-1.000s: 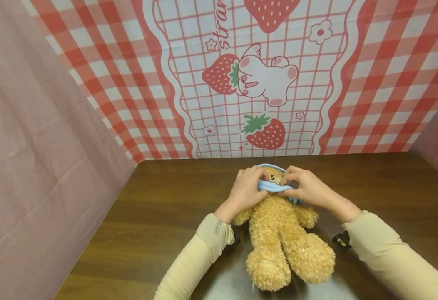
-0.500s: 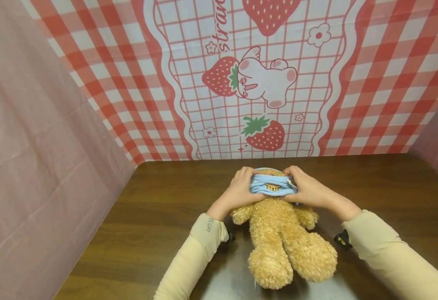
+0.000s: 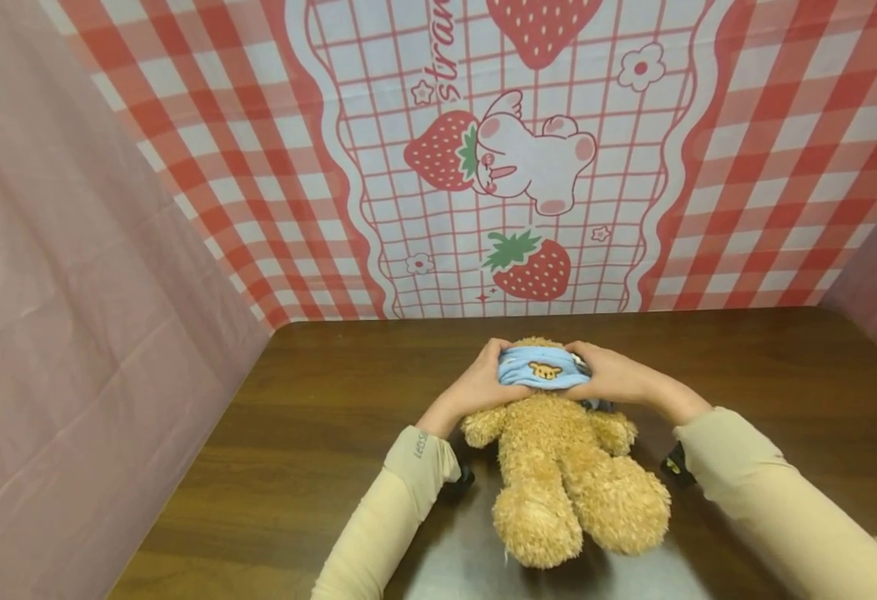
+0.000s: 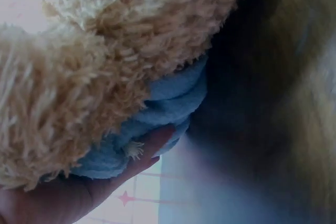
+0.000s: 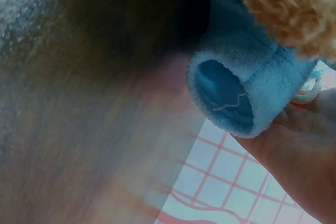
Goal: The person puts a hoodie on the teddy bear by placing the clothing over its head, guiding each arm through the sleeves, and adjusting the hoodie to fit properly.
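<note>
A fluffy tan teddy bear (image 3: 547, 437) lies on its back on the table, feet toward me. A light blue doll top (image 3: 517, 365) with a small bear-face patch (image 3: 546, 371) covers its face. My left hand (image 3: 474, 385) grips the top's left side, thumb at the lower edge. At the other side my right hand (image 3: 617, 377) holds the cloth. In the right wrist view, a sleeve of the blue top (image 5: 268, 85) hangs with its round opening showing. The left wrist view shows bunched blue cloth (image 4: 176, 95) against the fur and a finger along it.
The brown wooden table (image 3: 318, 433) extends around the bear. Behind it hangs a red-and-white strawberry cloth (image 3: 528, 167). Pink curtains (image 3: 108, 333) close off both sides. Black wrist cameras (image 3: 677, 465) sit under the sleeves.
My hands have moved apart, from pinching the cloth near the bear's muzzle to its two sides. The cloth has spread upward over the face, and the patch now shows whole.
</note>
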The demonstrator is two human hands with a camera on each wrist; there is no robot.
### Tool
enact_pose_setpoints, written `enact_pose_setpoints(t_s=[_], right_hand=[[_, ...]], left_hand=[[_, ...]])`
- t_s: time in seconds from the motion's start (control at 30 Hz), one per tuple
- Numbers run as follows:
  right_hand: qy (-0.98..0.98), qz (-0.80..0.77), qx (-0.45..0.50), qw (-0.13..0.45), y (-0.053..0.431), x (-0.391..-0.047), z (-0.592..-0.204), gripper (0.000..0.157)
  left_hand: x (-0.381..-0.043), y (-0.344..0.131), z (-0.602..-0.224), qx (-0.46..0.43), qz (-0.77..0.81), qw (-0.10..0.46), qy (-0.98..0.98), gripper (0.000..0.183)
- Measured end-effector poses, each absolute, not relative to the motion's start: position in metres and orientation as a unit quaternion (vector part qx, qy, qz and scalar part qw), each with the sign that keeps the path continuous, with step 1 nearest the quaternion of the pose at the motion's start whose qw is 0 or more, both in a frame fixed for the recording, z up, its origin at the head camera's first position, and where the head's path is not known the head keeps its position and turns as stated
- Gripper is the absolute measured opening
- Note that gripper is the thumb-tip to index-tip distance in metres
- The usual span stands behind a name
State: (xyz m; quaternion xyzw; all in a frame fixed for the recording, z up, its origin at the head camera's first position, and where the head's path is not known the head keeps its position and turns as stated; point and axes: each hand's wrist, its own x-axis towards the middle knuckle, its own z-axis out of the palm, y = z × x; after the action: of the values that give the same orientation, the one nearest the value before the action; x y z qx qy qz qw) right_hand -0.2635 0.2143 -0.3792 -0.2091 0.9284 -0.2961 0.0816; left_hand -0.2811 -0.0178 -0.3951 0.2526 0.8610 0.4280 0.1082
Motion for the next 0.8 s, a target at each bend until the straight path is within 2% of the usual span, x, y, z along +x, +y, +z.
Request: enact_pose_setpoints(t_s=[0.27,0.33,0.63,0.8], right_hand=[[0.929,-0.291,-0.191,0.123,0.214,-0.267,-0.382,0.09],[0.927,-0.295,-0.19,0.131,0.213,-0.267,-0.382,0.09],[0.895,-0.367,-0.215,0.132,0.224,-0.261,-0.384,0.084],[0.867,-0.408,-0.24,0.156,0.226,-0.256,-0.385,0.083]], left_hand=[[-0.282,-0.016,-0.4,0.221,0.441,0.092,0.865,0.065],[-0.283,-0.017,-0.401,0.22,0.444,0.103,0.863,0.067],[-0.292,-0.045,-0.403,0.361,0.553,0.235,0.713,0.072],[-0.291,-0.046,-0.406,0.392,0.499,0.198,0.747,0.08]])
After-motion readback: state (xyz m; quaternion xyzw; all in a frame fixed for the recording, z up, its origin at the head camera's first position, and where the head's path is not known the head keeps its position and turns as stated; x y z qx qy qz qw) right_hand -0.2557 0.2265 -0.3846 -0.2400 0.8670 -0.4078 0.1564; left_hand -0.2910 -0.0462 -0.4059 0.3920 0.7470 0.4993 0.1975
